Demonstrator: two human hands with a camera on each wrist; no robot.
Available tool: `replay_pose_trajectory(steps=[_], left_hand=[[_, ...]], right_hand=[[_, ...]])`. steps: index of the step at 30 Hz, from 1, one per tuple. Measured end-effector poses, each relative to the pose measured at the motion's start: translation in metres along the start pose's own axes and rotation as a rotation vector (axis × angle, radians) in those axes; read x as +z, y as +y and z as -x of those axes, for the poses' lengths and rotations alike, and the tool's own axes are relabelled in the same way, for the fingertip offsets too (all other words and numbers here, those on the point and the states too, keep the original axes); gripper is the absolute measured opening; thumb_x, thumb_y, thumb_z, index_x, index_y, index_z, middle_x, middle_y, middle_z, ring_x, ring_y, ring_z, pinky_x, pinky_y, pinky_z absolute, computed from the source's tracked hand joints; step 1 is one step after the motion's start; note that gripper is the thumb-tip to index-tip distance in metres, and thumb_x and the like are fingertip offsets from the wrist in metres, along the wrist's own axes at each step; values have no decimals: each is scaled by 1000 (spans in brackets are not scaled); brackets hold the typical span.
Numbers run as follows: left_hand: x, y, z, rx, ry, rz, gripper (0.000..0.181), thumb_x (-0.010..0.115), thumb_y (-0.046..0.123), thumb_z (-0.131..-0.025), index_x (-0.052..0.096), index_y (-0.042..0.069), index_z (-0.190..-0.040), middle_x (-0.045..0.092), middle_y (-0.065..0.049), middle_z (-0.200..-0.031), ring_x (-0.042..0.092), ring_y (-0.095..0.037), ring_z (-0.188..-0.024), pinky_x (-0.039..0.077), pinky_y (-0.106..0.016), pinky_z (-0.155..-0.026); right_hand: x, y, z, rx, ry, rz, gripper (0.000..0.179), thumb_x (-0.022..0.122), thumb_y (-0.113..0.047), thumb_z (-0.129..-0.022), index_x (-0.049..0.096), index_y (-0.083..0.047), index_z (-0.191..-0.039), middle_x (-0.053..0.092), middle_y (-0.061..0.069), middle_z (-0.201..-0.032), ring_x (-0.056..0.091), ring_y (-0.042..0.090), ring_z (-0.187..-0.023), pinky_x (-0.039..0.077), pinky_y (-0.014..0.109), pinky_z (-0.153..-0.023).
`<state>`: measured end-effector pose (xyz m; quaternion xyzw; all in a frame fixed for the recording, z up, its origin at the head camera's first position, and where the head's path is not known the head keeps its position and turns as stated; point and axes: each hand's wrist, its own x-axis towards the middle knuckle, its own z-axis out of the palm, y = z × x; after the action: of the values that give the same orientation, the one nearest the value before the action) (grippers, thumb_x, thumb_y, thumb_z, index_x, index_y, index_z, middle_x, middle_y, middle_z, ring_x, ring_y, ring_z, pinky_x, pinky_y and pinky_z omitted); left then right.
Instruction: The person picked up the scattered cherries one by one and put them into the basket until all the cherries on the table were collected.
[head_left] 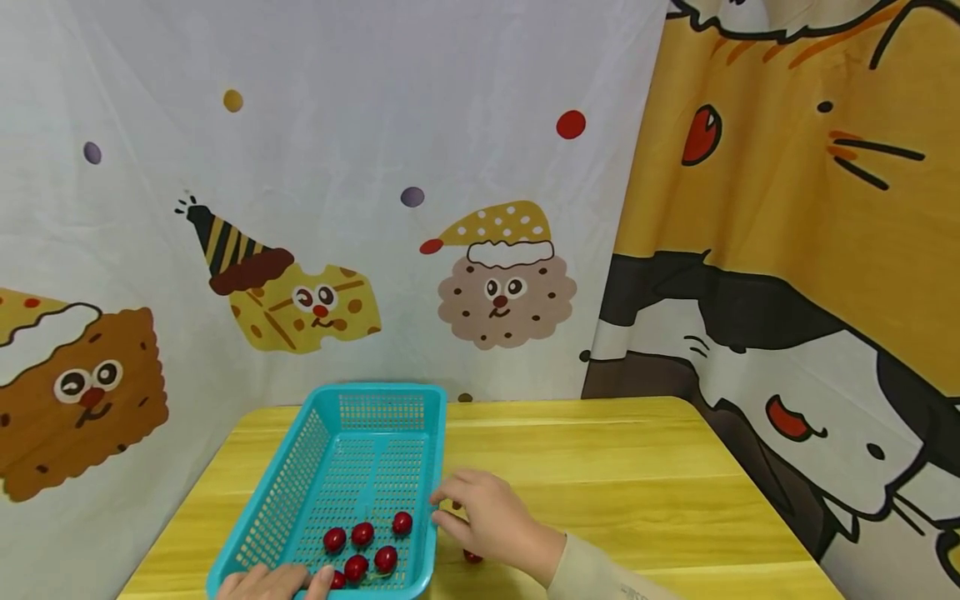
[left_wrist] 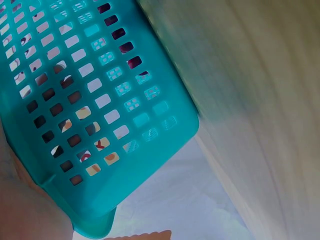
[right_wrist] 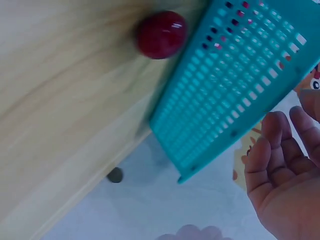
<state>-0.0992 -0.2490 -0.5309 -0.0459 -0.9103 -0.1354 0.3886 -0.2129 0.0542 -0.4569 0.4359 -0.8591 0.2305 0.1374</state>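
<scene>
A turquoise plastic basket (head_left: 438, 450) with lattice walls stands on the table. Several dark red cherries (head_left: 362, 534) lie in its near half. My left hand (head_left: 279, 581) holds the basket's near rim, its thumb beside a partly covered cherry (head_left: 337, 579). Over the right rim is my right hand (head_left: 487, 512), fingers loosely bent and palm bare in the right wrist view. One cherry (right_wrist: 161, 35) rests on the table just outside the basket; my right hand partly hides it in the head view. A small dark red bit (head_left: 456, 504) shows between thumb and fingers.
The yellow wood-grain table (head_left: 600, 467) extends right of the basket. Behind it hangs a white cloth (head_left: 337, 125) printed with cartoon snacks. At the right, a cartoon-animal curtain (head_left: 787, 208) falls close to the table's edge.
</scene>
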Motion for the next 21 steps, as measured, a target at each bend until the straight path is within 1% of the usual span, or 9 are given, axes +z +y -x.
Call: replay_pose_trajectory(steps=[5,9,12,16,21], left_hand=[[-1,1,-1,0,-5,-1,61,87,36,-79,30,41,-56,15,24,-57,13,3,-52,12,-23,-57],[-3,2,-1,-15,-10,3,60,86,37,-80,31,42,-56,17,25,-56,15,3,-53,14,-23,-58],[-3,3,-2,-25,-12,4,60,86,37,-81,32,42,-57,18,25,-56,16,3,-53,14,-23,-59],[-3,3,-1,-18,0,9,58,87,36,-80,34,43,-57,18,26,-56,17,4,-53,14,-23,-58],[-2,3,-1,-11,3,10,58,89,35,-77,35,42,-57,18,26,-55,16,4,-53,14,-22,-57]], right_hand=[[-1,8,20,2,-63,22,11,77,-25,-100,78,-19,-109,78,-9,-105,67,-4,-82,48,9,-75],[1,10,31,-1,-86,8,11,79,-23,-98,78,-19,-108,77,-9,-104,65,-6,-81,46,6,-73],[3,10,36,-13,-81,7,11,80,-22,-97,78,-18,-107,77,-9,-103,66,-6,-82,46,5,-74],[7,10,41,-48,-81,17,13,81,-24,-96,78,-18,-107,76,-8,-102,67,-7,-82,45,4,-75],[14,9,44,-54,-136,31,18,80,-32,-97,77,-20,-111,75,-9,-101,60,-8,-80,42,5,-74]])
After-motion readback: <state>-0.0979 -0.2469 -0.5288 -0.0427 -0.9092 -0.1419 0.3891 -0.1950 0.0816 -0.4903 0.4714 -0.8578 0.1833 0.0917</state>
